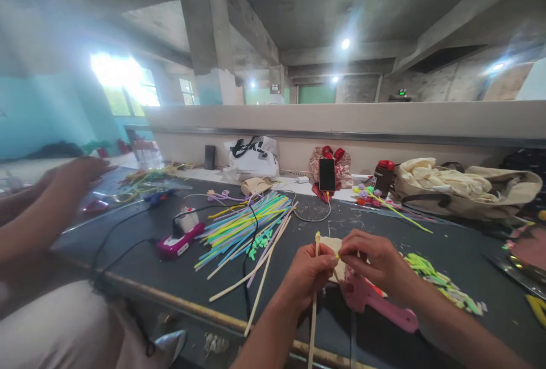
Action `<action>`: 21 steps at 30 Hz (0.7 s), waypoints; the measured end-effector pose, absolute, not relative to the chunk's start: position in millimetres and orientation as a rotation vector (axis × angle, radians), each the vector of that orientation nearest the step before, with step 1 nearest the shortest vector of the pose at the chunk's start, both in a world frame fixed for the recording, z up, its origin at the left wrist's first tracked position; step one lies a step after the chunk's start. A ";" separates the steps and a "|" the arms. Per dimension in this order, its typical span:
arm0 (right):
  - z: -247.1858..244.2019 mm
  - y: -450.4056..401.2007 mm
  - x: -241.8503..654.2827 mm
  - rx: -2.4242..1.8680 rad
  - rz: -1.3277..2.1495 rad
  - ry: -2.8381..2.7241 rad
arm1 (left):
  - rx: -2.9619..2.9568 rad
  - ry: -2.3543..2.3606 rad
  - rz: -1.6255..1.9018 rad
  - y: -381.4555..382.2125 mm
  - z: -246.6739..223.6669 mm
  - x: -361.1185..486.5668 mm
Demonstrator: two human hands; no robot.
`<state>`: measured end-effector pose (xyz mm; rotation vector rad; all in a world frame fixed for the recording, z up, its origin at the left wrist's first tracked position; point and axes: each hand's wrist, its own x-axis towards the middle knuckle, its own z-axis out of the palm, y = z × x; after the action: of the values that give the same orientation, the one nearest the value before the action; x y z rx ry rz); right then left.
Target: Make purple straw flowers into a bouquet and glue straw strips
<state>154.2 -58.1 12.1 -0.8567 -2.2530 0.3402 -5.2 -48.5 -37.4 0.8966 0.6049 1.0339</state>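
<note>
My left hand (313, 269) is closed around a cream pipe cleaner (313, 323), which stands upright with a yellowish tip above the fingers. Close beside it, my right hand (371, 255) pinches a small yellow piece (338, 256) whose exact shape is too small to make out. The fingertips of both hands nearly meet. Below my right hand a pink hot glue gun (390, 309) lies on the dark table, its nozzle end partly hidden. A cream pad (330, 244) shows behind the fingers.
Colourful pipe cleaners (247, 227) lie left of centre near green snippets (260, 243) and a magenta power strip (181, 239). Green-yellow pieces (443, 283) lie right. Behind are a phone (327, 174), a bottle (384, 178) and bags (251, 158). A co-worker's arm (46, 204) reaches in left.
</note>
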 end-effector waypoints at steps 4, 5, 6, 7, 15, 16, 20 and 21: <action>13.3 -57.2 155.4 -0.902 0.360 -2.205 | 0.904 0.622 0.937 -51.1 -31.6 -4.6; 12.8 -55.2 156.9 -0.918 0.361 -2.180 | 0.902 0.631 0.900 -51.2 -30.5 -4.8; 11.9 -52.7 158.8 -0.939 0.363 -2.155 | 0.899 0.641 0.867 -51.1 -29.9 -5.1; 10.6 -49.8 161.0 -0.963 0.373 -2.130 | 0.896 0.652 0.840 -50.7 -29.9 -5.3; -1.6 -40.3 168.5 -1.076 0.483 -2.028 | 0.965 0.732 0.852 -45.1 -40.3 -4.1; -2.5 -41.1 168.6 -1.082 0.488 -2.024 | 0.972 0.741 0.869 -44.7 -41.2 -4.5; -4.7 -42.5 170.9 -1.100 0.458 -2.012 | 0.971 0.784 0.929 -42.4 -44.5 -6.7; -5.0 -42.4 171.9 -1.102 0.444 -2.012 | 0.964 0.796 0.939 -41.7 -45.4 -7.1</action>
<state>171.9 -42.4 -5.0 -1.1021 -2.0117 0.4439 -7.1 -41.7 -45.4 0.9644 0.7958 0.9387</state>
